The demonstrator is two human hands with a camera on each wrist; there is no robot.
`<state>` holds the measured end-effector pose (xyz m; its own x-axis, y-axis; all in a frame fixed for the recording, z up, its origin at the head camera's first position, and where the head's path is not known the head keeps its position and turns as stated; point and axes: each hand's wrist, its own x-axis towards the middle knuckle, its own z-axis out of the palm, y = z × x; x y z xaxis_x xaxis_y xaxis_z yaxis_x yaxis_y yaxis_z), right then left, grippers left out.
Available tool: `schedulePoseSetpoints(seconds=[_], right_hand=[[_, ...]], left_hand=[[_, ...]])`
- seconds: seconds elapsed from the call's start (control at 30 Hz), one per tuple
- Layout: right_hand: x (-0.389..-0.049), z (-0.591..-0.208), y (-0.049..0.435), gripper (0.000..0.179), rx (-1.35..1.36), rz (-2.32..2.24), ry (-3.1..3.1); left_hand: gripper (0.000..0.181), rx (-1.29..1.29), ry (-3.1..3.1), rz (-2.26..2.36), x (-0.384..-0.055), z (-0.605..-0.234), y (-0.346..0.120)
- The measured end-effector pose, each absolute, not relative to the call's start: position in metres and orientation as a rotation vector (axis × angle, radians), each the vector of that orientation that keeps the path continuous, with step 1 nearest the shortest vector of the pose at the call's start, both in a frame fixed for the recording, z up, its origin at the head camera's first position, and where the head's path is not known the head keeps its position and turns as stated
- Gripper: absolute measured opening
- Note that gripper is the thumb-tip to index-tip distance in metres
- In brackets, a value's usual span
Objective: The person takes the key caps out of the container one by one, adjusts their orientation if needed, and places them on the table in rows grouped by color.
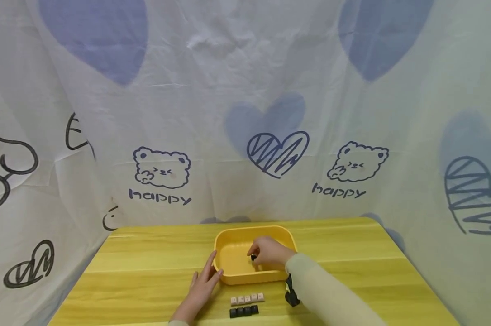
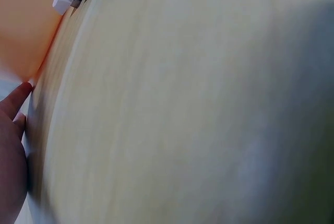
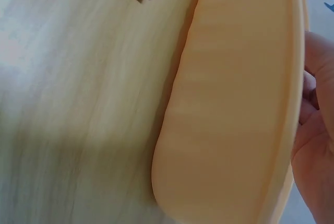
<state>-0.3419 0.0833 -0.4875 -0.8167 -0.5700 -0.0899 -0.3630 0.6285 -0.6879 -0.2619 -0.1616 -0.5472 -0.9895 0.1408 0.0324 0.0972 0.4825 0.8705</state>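
A yellow plastic basin (image 1: pixel 227 277) stands on the table. My right hand (image 1: pixel 269 251) reaches over its front rim and pinches a small black keycap (image 1: pixel 253 257) between thumb and fingers, above the basin floor. In the right wrist view the basin wall hides part of this hand (image 3: pixel 315 130). My left hand (image 1: pixel 202 286) touches the basin's front left corner with extended fingers. Just in front of the basin lies a row of several white keycaps (image 1: pixel 247 299). Nearer to me is a row of several black keycaps (image 1: pixel 244 311).
The yellow wood-grain table (image 1: pixel 147 271) reaches back to a pale cloth (image 1: pixel 229 199) printed with hearts and bears. A black device (image 1: pixel 292 292) shows beside the right sleeve (image 1: pixel 331 290). Side cloths hang left and right of the table.
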Motion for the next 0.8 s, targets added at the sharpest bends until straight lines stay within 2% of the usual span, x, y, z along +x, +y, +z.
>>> schedulePoseSetpoints(seconds=[0.37,0.67,0.8], right_hand=[[-0.331,-0.471,0.098,0.025,-1.012,-0.964,2.610],[-0.319,-0.470,0.109,0.020,-1.131,-1.096,2.609],[-0.308,-0.470,0.112,0.017,-1.101,-1.187,2.579]], left_hand=[[0.065,0.229,2.654,1.561,-0.263,-0.547,-0.162],[0.065,0.222,2.653,1.562,-0.263,-0.546,-0.163],[0.065,0.216,2.666,1.548,-0.264,-0.548,-0.162]])
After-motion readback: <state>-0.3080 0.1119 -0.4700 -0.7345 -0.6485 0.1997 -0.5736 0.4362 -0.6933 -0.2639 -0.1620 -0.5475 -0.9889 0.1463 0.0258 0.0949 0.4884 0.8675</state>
